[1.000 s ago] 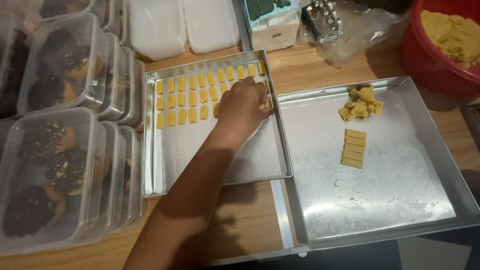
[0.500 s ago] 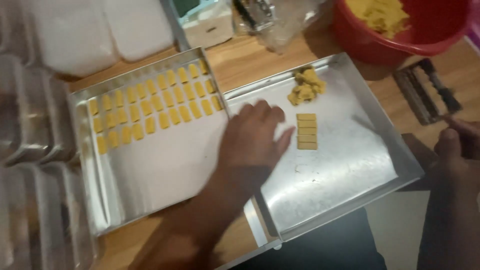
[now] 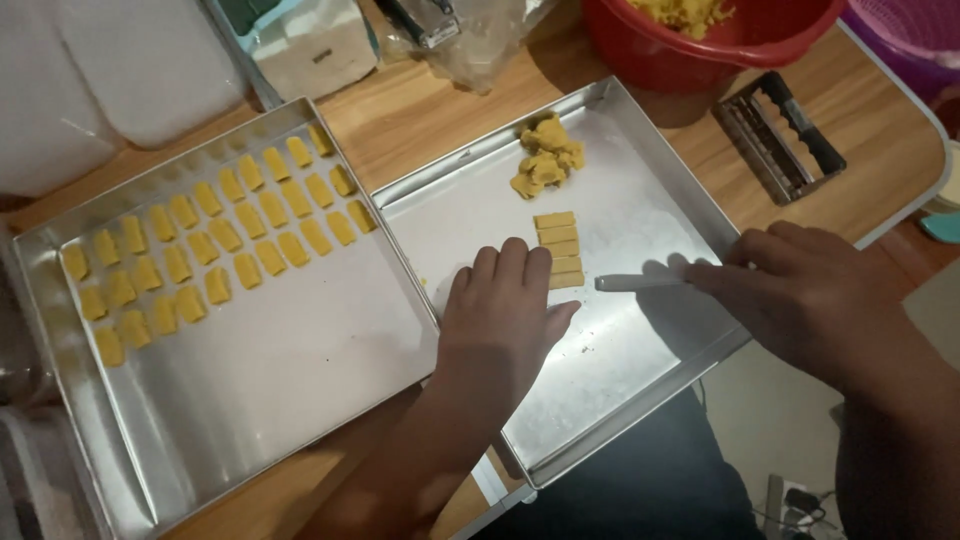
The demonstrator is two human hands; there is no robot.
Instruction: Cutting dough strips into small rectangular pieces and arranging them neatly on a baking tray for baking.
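My left hand [image 3: 505,315] lies flat with fingers apart on the right metal tray [image 3: 640,350], just left of a short row of cut yellow dough strips [image 3: 558,249]. My right hand [image 3: 800,290] grips a flat metal knife [image 3: 640,283] whose tip points at those strips. A lump of uncut yellow dough [image 3: 546,158] sits at the far end of that tray. The left metal tray [image 3: 270,370] holds several rows of yellow dough pieces [image 3: 215,245] along its far side.
A red bowl [image 3: 700,50] with more yellow dough stands at the back right. A metal dough cutter frame [image 3: 780,135] lies beside it on the wooden table [image 3: 420,110]. White lids [image 3: 130,70], a small box and a clear plastic bag sit at the back.
My left hand left the left tray and came over to rest on the right tray. My right hand came into view holding the knife near the cut strips. The view shifted right.
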